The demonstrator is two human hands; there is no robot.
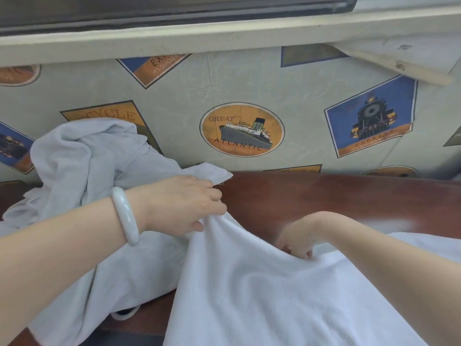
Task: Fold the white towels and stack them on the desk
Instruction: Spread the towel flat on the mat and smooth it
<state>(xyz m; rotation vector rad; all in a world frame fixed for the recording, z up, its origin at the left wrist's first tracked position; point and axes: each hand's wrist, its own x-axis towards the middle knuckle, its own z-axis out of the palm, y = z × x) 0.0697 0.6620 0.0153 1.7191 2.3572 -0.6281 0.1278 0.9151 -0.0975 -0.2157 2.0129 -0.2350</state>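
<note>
On the brown surface (311, 196) the white towel (249, 300) drapes from centre to 5 o'clock, likely limp and light, best taken at its corners; crumpled towels (87, 158) heap at 9 o'clock. The left hand (184, 203) pinches the white towel's edge, the right hand (296, 243) grips a fold

Home room: wooden desk (324, 196), travel-poster wallpaper (174, 108)

The printed wall covering (174, 101) bore "GREAT ATLANTIC CROSSINGS" on an oval ship emblem (242, 129), "EXPRESS" on a blue locomotive panel (370, 116) and "CYCLE" on an orange panel (109, 114).
</note>
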